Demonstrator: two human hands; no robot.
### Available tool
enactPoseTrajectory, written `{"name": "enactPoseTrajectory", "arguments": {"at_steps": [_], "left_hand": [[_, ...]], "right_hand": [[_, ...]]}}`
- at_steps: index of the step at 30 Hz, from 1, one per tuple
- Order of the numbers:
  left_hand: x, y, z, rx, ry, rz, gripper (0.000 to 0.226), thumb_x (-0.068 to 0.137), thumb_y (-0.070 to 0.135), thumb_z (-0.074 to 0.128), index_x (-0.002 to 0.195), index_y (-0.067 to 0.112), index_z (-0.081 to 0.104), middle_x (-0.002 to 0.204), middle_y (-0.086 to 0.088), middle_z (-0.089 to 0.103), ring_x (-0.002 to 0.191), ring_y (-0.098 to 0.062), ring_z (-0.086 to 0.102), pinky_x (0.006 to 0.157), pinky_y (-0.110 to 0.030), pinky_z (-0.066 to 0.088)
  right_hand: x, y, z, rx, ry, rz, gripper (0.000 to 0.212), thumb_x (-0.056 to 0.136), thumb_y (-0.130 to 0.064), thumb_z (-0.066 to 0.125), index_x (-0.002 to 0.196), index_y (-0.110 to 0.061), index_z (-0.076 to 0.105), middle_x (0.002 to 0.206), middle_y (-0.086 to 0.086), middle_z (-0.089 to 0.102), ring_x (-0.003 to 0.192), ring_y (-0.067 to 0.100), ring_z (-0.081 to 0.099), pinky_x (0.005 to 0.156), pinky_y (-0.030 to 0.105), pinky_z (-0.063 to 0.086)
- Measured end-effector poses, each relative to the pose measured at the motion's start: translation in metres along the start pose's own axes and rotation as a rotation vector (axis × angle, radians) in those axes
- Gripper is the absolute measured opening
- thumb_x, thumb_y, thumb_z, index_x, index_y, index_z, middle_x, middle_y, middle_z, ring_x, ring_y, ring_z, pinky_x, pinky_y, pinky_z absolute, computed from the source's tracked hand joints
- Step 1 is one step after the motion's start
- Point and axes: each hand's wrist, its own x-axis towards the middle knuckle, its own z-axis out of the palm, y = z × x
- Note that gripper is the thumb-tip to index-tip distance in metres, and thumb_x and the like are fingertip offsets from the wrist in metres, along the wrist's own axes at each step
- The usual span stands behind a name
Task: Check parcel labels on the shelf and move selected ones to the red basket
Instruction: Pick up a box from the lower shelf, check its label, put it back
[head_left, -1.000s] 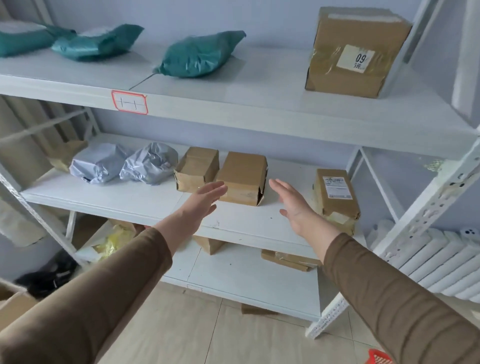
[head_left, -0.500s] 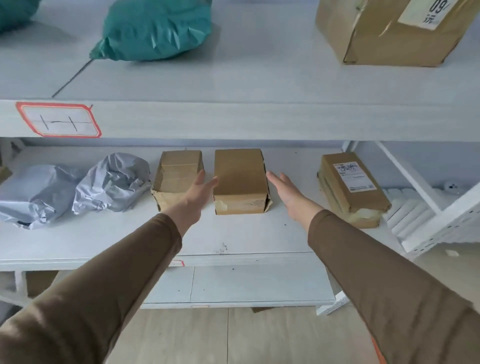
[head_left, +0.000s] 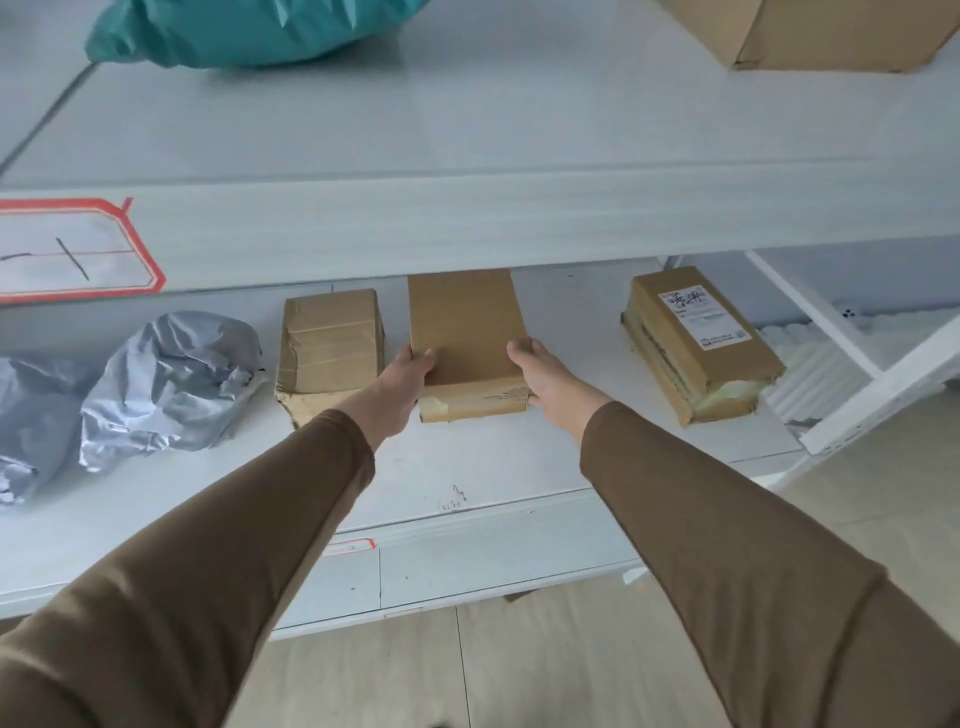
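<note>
A plain brown cardboard parcel (head_left: 465, 332) lies on the middle shelf (head_left: 467, 467), no label showing on its top. My left hand (head_left: 402, 387) grips its left side with the thumb on top. My right hand (head_left: 548, 382) grips its right side, thumb on the top edge. To its left sits a taped brown box (head_left: 330, 348). On the right lies a flat brown parcel (head_left: 698, 340) with a white printed label facing up. The red basket is not in view.
Two crumpled grey mailer bags (head_left: 166, 387) lie on the middle shelf at the left. The upper shelf (head_left: 467, 223) carries a teal bag (head_left: 249, 31) and a large cardboard box (head_left: 810, 31). A red-bordered tag (head_left: 72, 252) is stuck on its front edge. White frame struts (head_left: 852, 384) stand at the right.
Both hands have reached forward and closed on the sides of the middle brown parcel. The camera has moved closer and lower toward the shelf.
</note>
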Motion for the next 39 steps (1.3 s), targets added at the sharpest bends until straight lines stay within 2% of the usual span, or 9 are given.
{"name": "enactPoseTrajectory", "arguments": {"at_steps": [7, 15, 17, 21, 26, 30, 33, 36, 39], "left_hand": [[-0.106, 0.002, 0.028, -0.038, -0.025, 0.113, 0.042, 0.112, 0.023, 0.043, 0.154, 0.021, 0.042, 0.143, 0.005, 0.060, 0.138, -0.018, 0.051, 0.124, -0.038, 0.033], [-0.274, -0.035, 0.067, -0.113, -0.038, 0.222, 0.045, 0.111, 0.022, 0.045, 0.155, 0.028, 0.040, 0.128, 0.019, 0.068, 0.124, -0.005, 0.061, 0.119, -0.029, 0.037], [-0.311, -0.042, 0.073, -0.087, -0.056, 0.266, 0.049, 0.110, 0.026, 0.046, 0.158, 0.031, 0.038, 0.138, 0.017, 0.066, 0.130, -0.006, 0.058, 0.122, -0.034, 0.034], [-0.385, -0.052, 0.083, -0.068, -0.054, 0.347, 0.045, 0.112, 0.028, 0.043, 0.157, 0.032, 0.041, 0.149, 0.011, 0.059, 0.136, -0.011, 0.054, 0.122, -0.036, 0.034], [-0.453, -0.056, 0.085, -0.064, -0.106, 0.418, 0.037, 0.112, 0.028, 0.039, 0.145, 0.021, 0.054, 0.127, 0.007, 0.071, 0.116, -0.009, 0.063, 0.111, -0.035, 0.042], [-0.462, -0.055, 0.073, -0.060, -0.121, 0.339, 0.050, 0.111, 0.047, 0.028, 0.136, 0.018, 0.061, 0.139, -0.004, 0.068, 0.139, -0.020, 0.056, 0.123, -0.046, 0.033], [-0.457, -0.047, 0.063, -0.103, -0.180, 0.177, 0.078, 0.100, 0.075, 0.019, 0.136, 0.020, 0.061, 0.137, -0.008, 0.070, 0.133, -0.023, 0.059, 0.121, -0.050, 0.033], [-0.448, -0.044, 0.059, -0.162, -0.247, 0.028, 0.099, 0.087, 0.089, 0.018, 0.136, 0.017, 0.064, 0.132, -0.015, 0.068, 0.124, -0.029, 0.058, 0.115, -0.058, 0.038], [-0.440, -0.046, 0.056, -0.263, -0.232, -0.088, 0.110, 0.078, 0.096, 0.027, 0.138, 0.012, 0.063, 0.128, -0.017, 0.071, 0.124, -0.037, 0.063, 0.103, -0.068, 0.045]], "right_hand": [[-0.079, 0.018, -0.019, 0.001, 0.000, -0.114, 0.052, 0.109, -0.042, 0.047, 0.158, -0.028, 0.036, 0.160, -0.008, 0.043, 0.149, 0.018, 0.039, 0.122, 0.044, 0.033], [-0.218, 0.068, -0.053, 0.024, -0.051, -0.204, 0.075, 0.097, -0.061, 0.054, 0.162, -0.039, 0.023, 0.167, -0.016, 0.032, 0.153, 0.015, 0.033, 0.124, 0.053, 0.028], [-0.253, 0.076, -0.061, 0.014, -0.050, -0.259, 0.069, 0.098, -0.059, 0.055, 0.159, -0.040, 0.029, 0.162, -0.018, 0.039, 0.150, 0.010, 0.036, 0.125, 0.052, 0.028], [-0.326, 0.089, -0.075, 0.056, -0.079, -0.385, 0.045, 0.104, -0.047, 0.054, 0.147, -0.046, 0.042, 0.145, -0.025, 0.056, 0.136, -0.002, 0.048, 0.119, 0.040, 0.034], [-0.386, 0.104, -0.087, 0.058, -0.100, -0.562, 0.043, 0.106, -0.032, 0.056, 0.147, -0.040, 0.043, 0.137, -0.022, 0.063, 0.122, -0.010, 0.058, 0.101, 0.018, 0.041], [-0.398, 0.115, -0.096, -0.016, -0.083, -0.684, 0.049, 0.102, -0.018, 0.062, 0.145, -0.028, 0.039, 0.137, -0.006, 0.064, 0.121, 0.003, 0.063, 0.100, 0.020, 0.047], [-0.392, 0.123, -0.101, -0.165, -0.025, -0.785, 0.055, 0.094, -0.013, 0.063, 0.139, -0.032, 0.036, 0.138, -0.011, 0.057, 0.131, 0.006, 0.055, 0.105, 0.021, 0.043], [-0.384, 0.127, -0.106, -0.381, 0.069, -0.880, 0.060, 0.096, -0.008, 0.066, 0.137, -0.038, 0.034, 0.139, -0.018, 0.052, 0.133, -0.007, 0.046, 0.107, 0.015, 0.040], [-0.369, 0.130, -0.110, -0.571, 0.149, -1.014, 0.060, 0.098, -0.013, 0.068, 0.146, -0.030, 0.036, 0.150, -0.002, 0.050, 0.137, 0.012, 0.049, 0.116, 0.039, 0.043]]}}
